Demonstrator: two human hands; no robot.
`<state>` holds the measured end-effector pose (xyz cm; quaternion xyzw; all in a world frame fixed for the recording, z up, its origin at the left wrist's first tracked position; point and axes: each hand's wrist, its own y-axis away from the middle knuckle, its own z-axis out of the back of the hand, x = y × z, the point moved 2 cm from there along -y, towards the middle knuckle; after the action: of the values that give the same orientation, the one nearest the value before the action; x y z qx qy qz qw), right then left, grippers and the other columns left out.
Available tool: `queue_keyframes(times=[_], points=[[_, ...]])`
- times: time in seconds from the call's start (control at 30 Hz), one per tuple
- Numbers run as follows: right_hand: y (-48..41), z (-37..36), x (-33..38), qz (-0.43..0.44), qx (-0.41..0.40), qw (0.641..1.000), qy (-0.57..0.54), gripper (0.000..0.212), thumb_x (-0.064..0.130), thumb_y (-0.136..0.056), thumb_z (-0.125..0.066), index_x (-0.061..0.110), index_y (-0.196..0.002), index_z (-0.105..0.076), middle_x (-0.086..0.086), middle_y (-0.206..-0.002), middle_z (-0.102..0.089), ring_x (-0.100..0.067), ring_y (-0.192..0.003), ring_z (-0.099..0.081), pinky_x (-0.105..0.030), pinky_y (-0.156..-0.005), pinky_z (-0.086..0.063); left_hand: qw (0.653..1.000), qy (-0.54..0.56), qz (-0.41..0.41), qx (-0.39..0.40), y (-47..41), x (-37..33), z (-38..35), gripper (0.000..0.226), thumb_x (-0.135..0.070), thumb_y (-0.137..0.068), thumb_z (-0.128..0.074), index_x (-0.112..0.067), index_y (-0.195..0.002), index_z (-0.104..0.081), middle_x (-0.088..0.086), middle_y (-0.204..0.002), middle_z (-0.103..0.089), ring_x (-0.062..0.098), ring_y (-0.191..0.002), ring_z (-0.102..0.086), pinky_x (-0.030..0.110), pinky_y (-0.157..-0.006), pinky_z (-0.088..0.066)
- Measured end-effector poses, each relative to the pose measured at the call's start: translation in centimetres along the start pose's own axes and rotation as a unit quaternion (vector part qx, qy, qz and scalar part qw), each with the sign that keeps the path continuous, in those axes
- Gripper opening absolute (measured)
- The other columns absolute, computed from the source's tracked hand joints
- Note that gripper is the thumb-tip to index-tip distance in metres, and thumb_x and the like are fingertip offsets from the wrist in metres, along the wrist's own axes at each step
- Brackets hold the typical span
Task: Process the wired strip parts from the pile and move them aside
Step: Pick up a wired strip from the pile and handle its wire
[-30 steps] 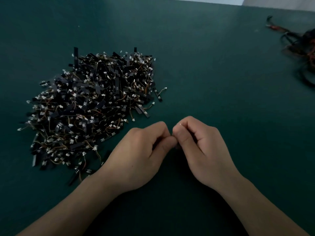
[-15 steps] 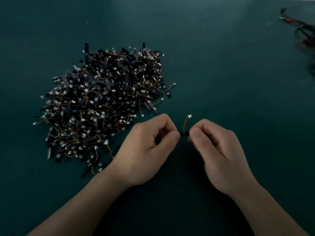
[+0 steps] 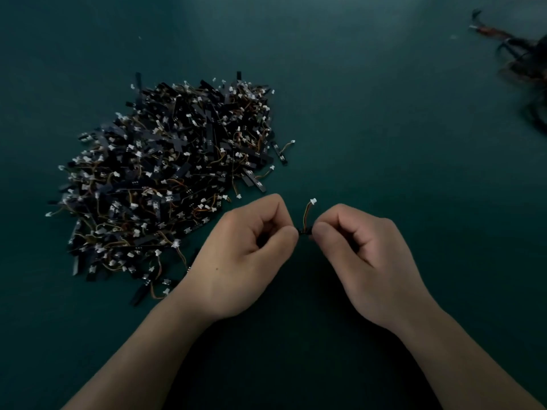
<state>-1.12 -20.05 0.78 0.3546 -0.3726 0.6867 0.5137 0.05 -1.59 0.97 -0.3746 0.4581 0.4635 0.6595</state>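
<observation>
A big pile of black strip parts [image 3: 171, 173] with orange wires and white plugs lies on the dark green table, left of centre. Just to its lower right, my left hand [image 3: 245, 258] and my right hand [image 3: 367, 261] meet fingertip to fingertip and pinch one wired strip part [image 3: 306, 223] between them. Its black strip is almost hidden by my fingers. Its short orange wire curls upward and ends in a white plug above the gap between my hands.
A loose tangle of dark wired parts [image 3: 524, 60] lies at the far right near the table's back edge. Two single strip parts [image 3: 281, 152] lie just off the pile's right side. The green tabletop [image 3: 384, 128] stretches between pile and tangle.
My hands have drawn slightly apart. The wire and white plug, hidden a second ago, now stand up between my fingertips. The view has shifted slightly.
</observation>
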Motion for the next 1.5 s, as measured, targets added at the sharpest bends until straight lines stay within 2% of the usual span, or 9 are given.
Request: queue_keyframes(times=[0.23,0.4,0.6,0.8,1.07,1.23,1.4,1.43,1.5], points=[[0.0,-0.1,0.1,-0.008,0.006,1.0,0.0,0.024,0.043,-0.1,-0.055,0.031,-0.081,-0.063,0.0,-0.058,-0.055,-0.02,-0.047,-0.047,-0.035,-0.041,-0.037,1.0,-0.01,-0.003,0.0,-0.2,-0.1,-0.2,0.019,-0.016,-0.088,-0.055,-0.02,-0.071,-0.051,-0.01,-0.055,-0.043,0.007,-0.052,-0.036,0.024,-0.049,-0.032],[0.2,-0.1,0.1,0.0,0.015,1.0,-0.018,0.023,0.032,-0.102,-0.06,0.029,-0.08,-0.063,0.006,-0.057,-0.054,-0.007,-0.046,-0.044,-0.022,-0.042,-0.035,1.0,-0.01,-0.015,-0.004,0.0,-0.3,0.0,0.02,-0.014,-0.088,-0.056,-0.02,-0.07,-0.051,-0.009,-0.057,-0.044,0.005,-0.053,-0.037,0.022,-0.05,-0.033],[0.2,-0.1,0.2,-0.011,0.002,0.999,-0.036,0.025,0.034,-0.101,-0.057,0.026,-0.077,-0.06,-0.004,-0.056,-0.05,-0.025,-0.046,-0.042,-0.038,-0.04,-0.032,0.999,-0.034,-0.033,-0.02,0.1,-0.2,-0.2,0.018,-0.016,-0.095,-0.056,-0.021,-0.077,-0.055,-0.007,-0.06,-0.047,0.006,-0.055,-0.04,0.023,-0.052,-0.035],[0.2,0.0,0.1,0.006,-0.005,0.999,-0.047,0.026,0.027,-0.103,-0.059,0.024,-0.077,-0.06,-0.002,-0.055,-0.048,-0.022,-0.045,-0.04,-0.034,-0.038,-0.03,0.999,-0.03,-0.032,-0.022,0.0,-0.1,-0.3,0.019,-0.016,-0.093,-0.058,-0.022,-0.075,-0.056,-0.006,-0.06,-0.047,0.006,-0.055,-0.04,0.022,-0.051,-0.036],[0.3,-0.2,0.1,0.016,0.003,0.999,-0.049,0.024,0.035,-0.1,-0.06,0.026,-0.078,-0.063,-0.003,-0.058,-0.054,-0.023,-0.044,-0.044,-0.035,-0.037,-0.033,0.999,-0.019,-0.032,-0.021,0.1,-0.2,-0.2,0.018,-0.011,-0.092,-0.055,-0.018,-0.075,-0.054,-0.006,-0.06,-0.046,0.006,-0.055,-0.039,0.022,-0.052,-0.034],[0.4,-0.3,0.1,0.004,0.014,0.999,-0.047,0.027,0.037,-0.1,-0.058,0.025,-0.076,-0.06,0.001,-0.056,-0.051,-0.021,-0.043,-0.041,-0.026,-0.038,-0.031,0.998,-0.022,-0.047,-0.026,0.0,-0.1,-0.1,0.018,-0.011,-0.092,-0.055,-0.019,-0.075,-0.055,-0.001,-0.063,-0.049,0.009,-0.056,-0.04,0.024,-0.052,-0.036],[0.6,-0.2,-0.2,0.032,0.084,0.995,-0.053,0.045,0.034,-0.103,-0.05,0.011,-0.064,-0.047,-0.004,-0.052,-0.041,-0.02,-0.043,-0.036,-0.037,-0.043,-0.028,0.998,-0.002,-0.064,-0.017,0.1,-0.1,-0.1,0.017,-0.026,-0.094,-0.051,-0.018,-0.08,-0.059,-0.001,-0.064,-0.05,0.011,-0.057,-0.042,0.027,-0.054,-0.037],[0.7,-0.2,-0.1,0.059,0.062,0.995,-0.06,0.045,0.03,-0.104,-0.05,0.012,-0.063,-0.047,-0.001,-0.052,-0.041,-0.018,-0.043,-0.036,-0.035,-0.044,-0.028,0.997,-0.003,-0.069,-0.023,0.2,0.0,-0.1,0.018,-0.028,-0.096,-0.051,-0.019,-0.085,-0.063,0.0,-0.067,-0.054,0.013,-0.058,-0.046,0.029,-0.055,-0.038],[1.0,-0.1,0.2,0.115,-0.057,0.989,-0.076,0.04,0.032,-0.11,-0.047,0.026,-0.071,-0.055,0.008,-0.057,-0.047,-0.013,-0.046,-0.041,-0.026,-0.046,-0.032,0.995,-0.025,-0.075,-0.065,0.3,0.1,-0.1,0.024,-0.033,-0.101,-0.048,-0.019,-0.101,-0.069,-0.002,-0.077,-0.06,0.011,-0.067,-0.054,0.026,-0.062,-0.042]])
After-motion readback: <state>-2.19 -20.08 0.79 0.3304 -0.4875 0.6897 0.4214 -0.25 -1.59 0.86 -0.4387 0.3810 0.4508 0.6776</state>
